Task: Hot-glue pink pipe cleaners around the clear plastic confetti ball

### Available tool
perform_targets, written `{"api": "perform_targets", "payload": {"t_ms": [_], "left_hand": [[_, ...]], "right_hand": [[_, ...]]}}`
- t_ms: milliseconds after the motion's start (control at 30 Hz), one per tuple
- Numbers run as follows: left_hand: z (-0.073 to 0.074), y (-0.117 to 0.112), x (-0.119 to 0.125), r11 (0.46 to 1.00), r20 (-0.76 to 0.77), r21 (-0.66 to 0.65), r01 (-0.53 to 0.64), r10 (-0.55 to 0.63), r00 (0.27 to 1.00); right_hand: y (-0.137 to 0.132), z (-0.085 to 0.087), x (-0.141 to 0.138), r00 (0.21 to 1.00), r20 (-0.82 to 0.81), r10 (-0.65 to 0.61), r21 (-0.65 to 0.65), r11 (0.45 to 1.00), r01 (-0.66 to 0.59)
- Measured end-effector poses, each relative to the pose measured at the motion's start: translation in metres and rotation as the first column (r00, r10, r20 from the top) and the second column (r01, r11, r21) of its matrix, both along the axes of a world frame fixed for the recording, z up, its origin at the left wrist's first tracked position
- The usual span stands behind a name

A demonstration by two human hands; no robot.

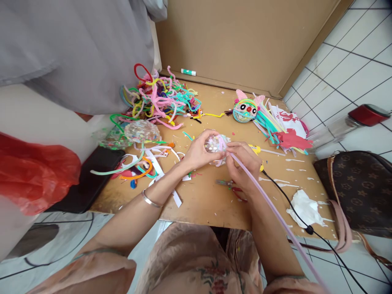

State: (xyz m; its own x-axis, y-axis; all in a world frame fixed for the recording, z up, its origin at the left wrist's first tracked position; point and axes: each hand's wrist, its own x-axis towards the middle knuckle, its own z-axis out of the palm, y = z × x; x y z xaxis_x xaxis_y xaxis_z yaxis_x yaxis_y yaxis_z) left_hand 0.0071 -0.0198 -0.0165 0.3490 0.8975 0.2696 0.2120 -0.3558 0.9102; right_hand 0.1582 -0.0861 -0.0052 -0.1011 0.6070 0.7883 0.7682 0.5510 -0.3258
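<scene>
My left hand (199, 150) is wrapped round a rounded clear plastic piece (215, 143) with pale strands across it. My right hand (244, 163) pinches a long lilac pipe cleaner (266, 195) against the right side of that piece. The pipe cleaner's free length trails over my right forearm toward the lower right edge. Partly hidden behind my right hand is a yellow tool (255, 148), a glue gun by its look, with a black cord (280, 190). Beneath the same hand lie pliers (225, 183) with red handles.
Tangled pipe cleaners (161, 96) are heaped at the back left, by crumpled clear plastic (142, 131). A decorated animal face (245, 109) with streamers sits back right. A glue stick (188, 72), white tissue (306, 208), brown handbag (357, 188) and red plastic bag (36, 171) surround the work area.
</scene>
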Motion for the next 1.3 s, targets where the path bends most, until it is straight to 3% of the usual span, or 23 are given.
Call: {"api": "perform_targets", "payload": {"t_ms": [500,1300], "left_hand": [[0.001,0.0,-0.002,1.0,0.004,-0.017,0.007,-0.007,1.0],[-0.009,0.008,-0.006,0.998,0.027,-0.009,0.057,-0.057,0.998]], "right_hand": [[0.001,0.001,0.0,0.999,0.013,0.041,0.032,0.999,-0.041],[-0.001,0.003,0.002,0.997,-0.007,0.082,-0.031,0.996,-0.082]]}}
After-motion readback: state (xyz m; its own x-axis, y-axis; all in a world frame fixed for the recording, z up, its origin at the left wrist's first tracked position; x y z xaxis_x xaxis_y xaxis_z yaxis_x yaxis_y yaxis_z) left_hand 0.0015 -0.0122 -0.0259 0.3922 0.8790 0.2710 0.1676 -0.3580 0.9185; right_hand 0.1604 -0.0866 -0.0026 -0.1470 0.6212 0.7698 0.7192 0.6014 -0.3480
